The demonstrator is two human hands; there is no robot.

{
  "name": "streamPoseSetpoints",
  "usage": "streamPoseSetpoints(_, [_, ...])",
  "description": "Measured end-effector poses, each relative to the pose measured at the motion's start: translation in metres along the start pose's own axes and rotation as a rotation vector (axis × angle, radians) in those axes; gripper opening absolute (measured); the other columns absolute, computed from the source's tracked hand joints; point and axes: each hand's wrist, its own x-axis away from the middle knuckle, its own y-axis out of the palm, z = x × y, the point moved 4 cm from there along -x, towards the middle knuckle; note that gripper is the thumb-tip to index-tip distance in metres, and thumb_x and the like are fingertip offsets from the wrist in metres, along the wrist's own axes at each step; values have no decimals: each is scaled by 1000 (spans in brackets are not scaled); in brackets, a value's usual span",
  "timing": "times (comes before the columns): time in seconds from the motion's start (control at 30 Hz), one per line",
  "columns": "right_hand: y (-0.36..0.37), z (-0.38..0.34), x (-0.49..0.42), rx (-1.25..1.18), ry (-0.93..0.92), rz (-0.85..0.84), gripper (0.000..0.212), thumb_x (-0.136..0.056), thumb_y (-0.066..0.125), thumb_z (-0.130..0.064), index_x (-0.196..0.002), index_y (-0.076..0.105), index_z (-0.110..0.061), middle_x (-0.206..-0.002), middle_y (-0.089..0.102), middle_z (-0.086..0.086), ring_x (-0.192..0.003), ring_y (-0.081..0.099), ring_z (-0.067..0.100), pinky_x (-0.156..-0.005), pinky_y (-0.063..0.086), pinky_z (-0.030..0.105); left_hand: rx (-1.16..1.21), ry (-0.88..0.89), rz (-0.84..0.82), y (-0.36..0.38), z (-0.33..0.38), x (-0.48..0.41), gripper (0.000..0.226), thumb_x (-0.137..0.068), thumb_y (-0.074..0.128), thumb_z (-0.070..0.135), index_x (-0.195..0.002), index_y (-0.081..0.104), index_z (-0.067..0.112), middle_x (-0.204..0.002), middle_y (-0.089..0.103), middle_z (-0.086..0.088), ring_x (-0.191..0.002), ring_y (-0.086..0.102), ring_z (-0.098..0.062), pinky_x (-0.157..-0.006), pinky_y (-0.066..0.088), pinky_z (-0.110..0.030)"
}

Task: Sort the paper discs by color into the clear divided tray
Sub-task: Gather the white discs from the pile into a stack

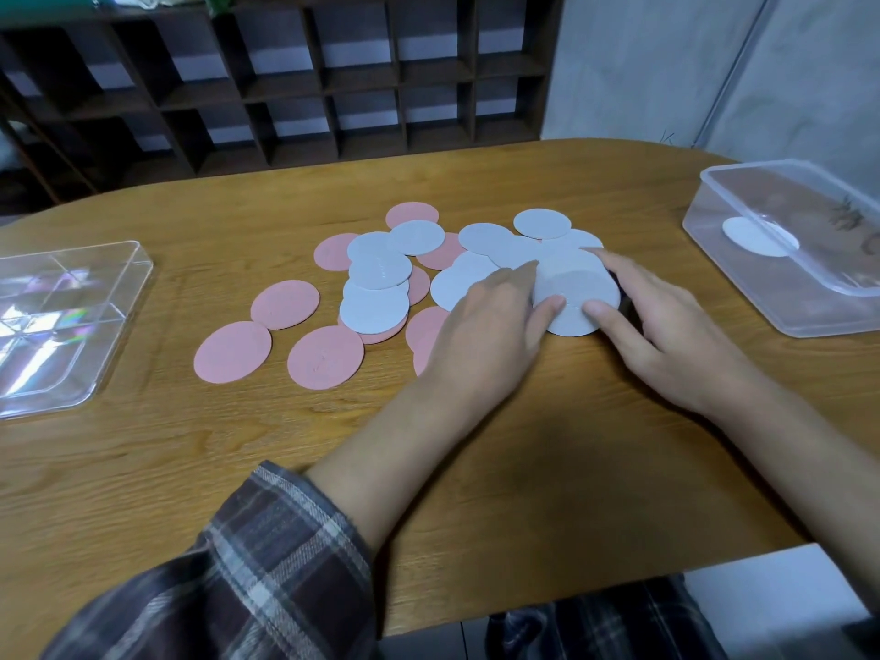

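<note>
Several pink discs (pixel 325 357) and pale blue-grey discs (pixel 379 268) lie scattered and overlapping at the middle of the wooden table (pixel 190 469). My left hand (pixel 485 335) and my right hand (pixel 666 326) meet over one pale disc (pixel 576 290), or a small stack of them. Fingers and thumbs of both hands pinch its edges. The clear divided tray (pixel 62 321) sits at the far left with nothing in its compartments.
A translucent plastic tub (pixel 785 250) stands at the right edge of the table, with one white disc (pixel 757 238) inside. Dark cubby shelves run along the wall behind. The table's front edge is close to my body.
</note>
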Motion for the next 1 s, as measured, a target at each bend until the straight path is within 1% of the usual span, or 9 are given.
streamPoseSetpoints(0.1, [0,4,5,-47,57,-36,31,-106,46,-35,-136,46,-27,-111,62,-12,-101,57,3,-82,41,28,-49,72,-11,-8,1,-2,27,-104,58,40,-86,49,23,-84,57,3,-83,52,-21,-67,37,-37])
streamPoseSetpoints(0.2, [1,7,6,-6,73,-55,32,-106,42,-39,-135,45,-26,-115,61,-4,-106,56,16,-88,45,41,-99,109,-22,-10,1,-4,32,-103,59,42,-80,51,20,-79,58,4,-79,50,-19,-65,35,-37])
streamPoseSetpoints(0.33, [-5,7,8,-23,17,-23,25,-105,49,-36,-129,52,-29,-105,63,-6,-95,57,8,-77,43,25,93,128,-40,-12,-8,-5,30,-96,70,44,-89,75,15,-73,65,1,-74,55,-15,-64,43,-33])
streamPoseSetpoints(0.5, [-11,5,9,-47,-11,4,19,-102,58,-34,-122,59,-32,-96,65,-4,-79,56,8,-61,38,17,175,91,-6,-17,-14,-5,22,-90,79,41,-106,82,26,-93,68,6,-87,57,-5,-69,37,-11])
streamPoseSetpoints(0.63, [-14,-1,12,-131,9,59,20,-101,61,-36,-121,61,-34,-94,65,-7,-60,53,17,-53,40,27,222,70,36,-20,-10,2,22,-90,80,39,-108,81,27,-84,72,7,-73,56,-4,-66,43,-17])
streamPoseSetpoints(0.67, [-13,-3,13,-155,21,69,21,-100,62,-37,-121,61,-35,-91,65,-10,-60,53,21,-55,42,30,262,37,58,-22,-10,4,23,-87,82,39,-107,80,26,-83,73,6,-70,58,-4,-66,47,-20])
streamPoseSetpoints(0.8, [-7,-13,11,-336,92,58,23,-95,70,-38,-116,63,-34,-83,70,-13,-70,54,6,-72,43,22,285,-42,47,-39,-16,10,29,-83,87,39,-105,78,21,-79,74,6,-68,63,-5,-70,52,-23])
streamPoseSetpoints(0.93, [-6,-38,-2,-432,125,-11,20,-94,72,-38,-111,69,-28,-90,78,-5,-93,70,18,-95,51,42,322,-75,26,-74,-29,26,29,-82,89,38,-103,77,21,-80,77,-2,-75,70,-14,-75,56,-29])
streamPoseSetpoints(1.0, [-5,-61,-8,-433,96,-29,15,-95,71,-37,-108,69,-29,-86,77,1,-87,69,20,-96,50,52,372,-73,24,-95,-34,37,25,-83,88,31,-101,78,17,-82,78,-7,-69,68,-19,-70,57,-35])
